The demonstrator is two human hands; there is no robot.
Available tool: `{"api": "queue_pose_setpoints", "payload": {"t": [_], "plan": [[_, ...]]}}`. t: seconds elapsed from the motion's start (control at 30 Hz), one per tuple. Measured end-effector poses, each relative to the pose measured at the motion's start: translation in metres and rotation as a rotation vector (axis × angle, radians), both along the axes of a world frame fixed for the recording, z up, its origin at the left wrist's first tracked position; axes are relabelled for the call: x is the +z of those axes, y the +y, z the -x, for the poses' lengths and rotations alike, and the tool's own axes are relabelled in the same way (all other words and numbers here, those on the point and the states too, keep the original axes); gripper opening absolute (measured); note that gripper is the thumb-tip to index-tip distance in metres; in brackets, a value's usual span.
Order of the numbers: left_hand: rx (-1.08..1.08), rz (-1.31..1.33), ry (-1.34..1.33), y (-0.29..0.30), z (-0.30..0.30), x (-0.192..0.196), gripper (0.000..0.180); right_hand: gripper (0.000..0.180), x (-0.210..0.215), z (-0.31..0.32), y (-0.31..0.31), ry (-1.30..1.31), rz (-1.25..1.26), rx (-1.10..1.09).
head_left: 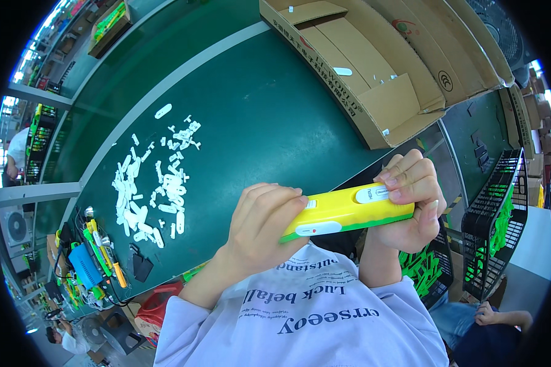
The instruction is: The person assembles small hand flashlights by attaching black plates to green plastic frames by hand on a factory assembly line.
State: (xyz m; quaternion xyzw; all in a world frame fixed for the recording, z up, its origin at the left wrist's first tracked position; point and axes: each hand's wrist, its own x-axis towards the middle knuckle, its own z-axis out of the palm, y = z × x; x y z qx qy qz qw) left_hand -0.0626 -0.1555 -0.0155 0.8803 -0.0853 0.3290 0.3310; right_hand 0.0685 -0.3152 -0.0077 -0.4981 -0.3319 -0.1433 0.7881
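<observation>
While a green tabletop [245, 116] filled much of the upper left and centre of the frame, an open cardboard box [349, 116] sat at the upper right, its long wall printed with dark characters and its other panels bearing red and dark emblems. At the bottom, the person's pale shirt [306, 321] carried dark lettering, large and small. Toward the right edge, a black basket [474, 211] held bright green parts. Just right of centre, the left hand [260, 217] and right hand [425, 196] were closed firmly around opposite ends of a yellow-and-green casing [340, 211]. Right fingertips touched its white oval panel [372, 194], marked in small dark print; an oval label [317, 229] along the lower side showed a red spot and unreadably tiny writing. White plastic pieces [176, 191] lay scattered left of centre.
</observation>
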Motion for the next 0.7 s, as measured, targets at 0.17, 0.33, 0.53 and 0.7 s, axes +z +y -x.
{"api": "queue_pose_setpoints", "payload": {"t": [0.17,0.33,0.53,0.7], "plan": [[-0.047,-0.087,0.001,0.005,-0.001,0.004,0.051,0.046,-0.001,0.004,0.000,0.033,0.021,-0.015],[-0.094,-0.067,0.006,0.007,-0.008,0.007,0.047,0.045,-0.004,0.001,-0.001,0.051,0.000,-0.006],[-0.102,-0.082,0.018,0.000,-0.008,0.001,0.047,0.045,-0.002,-0.006,-0.006,0.001,0.049,-0.008],[-0.053,-0.038,0.046,-0.002,-0.006,-0.003,0.053,0.042,-0.006,-0.007,-0.003,0.011,-0.001,-0.012]]}}
